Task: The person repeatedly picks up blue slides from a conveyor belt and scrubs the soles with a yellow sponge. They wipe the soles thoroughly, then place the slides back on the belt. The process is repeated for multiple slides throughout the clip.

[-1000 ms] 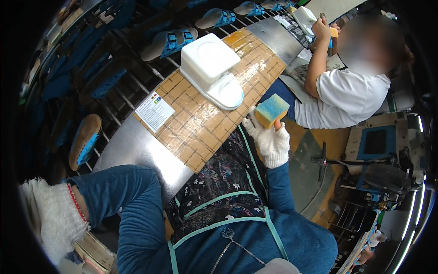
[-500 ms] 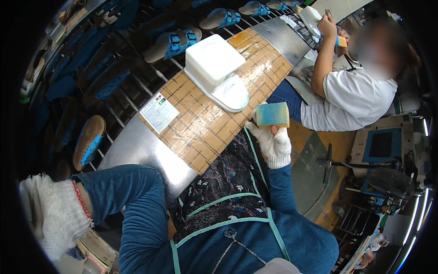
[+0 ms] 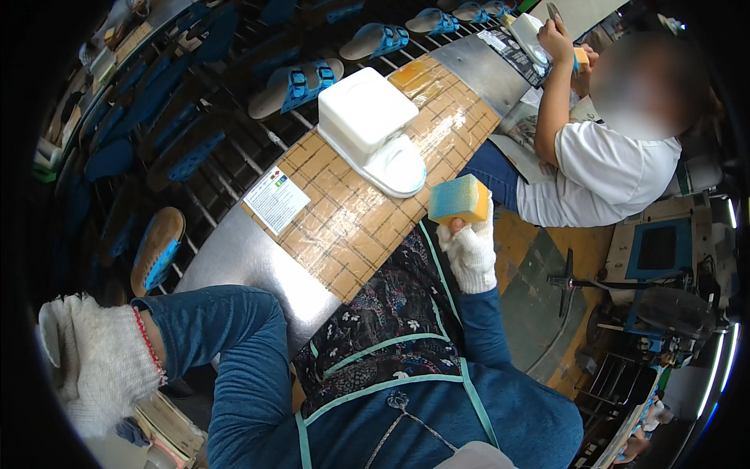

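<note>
The hands (image 3: 475, 248) wear off-white knitted gloves (image 3: 113, 367), the left one edged in red stitching (image 3: 148, 344) at its fraying cuff. A teal-blue long-sleeved top (image 3: 516, 410) wrinkles along its left sleeve (image 3: 251, 383). Over it sits a black apron (image 3: 383, 320) printed with small white flowers, bound in mint-green trim (image 3: 371, 392). A pale twisted cord (image 3: 380, 439) hangs at the chest, knotted.

Sponge (image 3: 459, 200) in right hand (image 3: 475, 252). Container (image 3: 366, 117) on worktop (image 3: 244, 254), ahead-left of right hand. Label sheet (image 3: 276, 202) on worktop too, between hands, farther forward. Sandal (image 3: 158, 248) ahead of left hand (image 3: 113, 366). Co-worker (image 3: 613, 180) ahead-right of right hand; fan (image 3: 673, 310) to its right.
</note>
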Tool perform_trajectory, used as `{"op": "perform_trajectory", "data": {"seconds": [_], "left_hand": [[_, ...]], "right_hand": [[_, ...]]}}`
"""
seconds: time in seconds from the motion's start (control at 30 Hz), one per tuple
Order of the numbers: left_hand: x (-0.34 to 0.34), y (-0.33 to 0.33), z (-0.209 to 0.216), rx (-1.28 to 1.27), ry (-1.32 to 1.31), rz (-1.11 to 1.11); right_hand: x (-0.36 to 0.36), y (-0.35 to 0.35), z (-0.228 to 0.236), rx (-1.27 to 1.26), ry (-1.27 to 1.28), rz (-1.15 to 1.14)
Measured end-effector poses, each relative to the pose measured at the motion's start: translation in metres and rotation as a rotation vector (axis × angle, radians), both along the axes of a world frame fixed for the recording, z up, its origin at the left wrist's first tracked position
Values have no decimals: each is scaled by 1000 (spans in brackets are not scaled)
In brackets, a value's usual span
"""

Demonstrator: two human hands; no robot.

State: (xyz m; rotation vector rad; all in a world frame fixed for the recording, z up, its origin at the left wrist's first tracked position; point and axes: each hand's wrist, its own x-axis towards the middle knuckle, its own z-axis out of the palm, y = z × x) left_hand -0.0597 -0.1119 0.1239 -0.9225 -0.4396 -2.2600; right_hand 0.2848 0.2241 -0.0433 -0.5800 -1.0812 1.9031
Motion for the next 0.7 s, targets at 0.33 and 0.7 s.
{"op": "perform_trajectory", "data": {"seconds": [0.33, 0.7], "left_hand": [[2, 4, 1, 6, -5, -2], [3, 6, -1, -4, -18, 1]], "right_hand": [[-4, 1, 3, 190, -116, -115], [1, 5, -6, 382, 5, -108]]}}
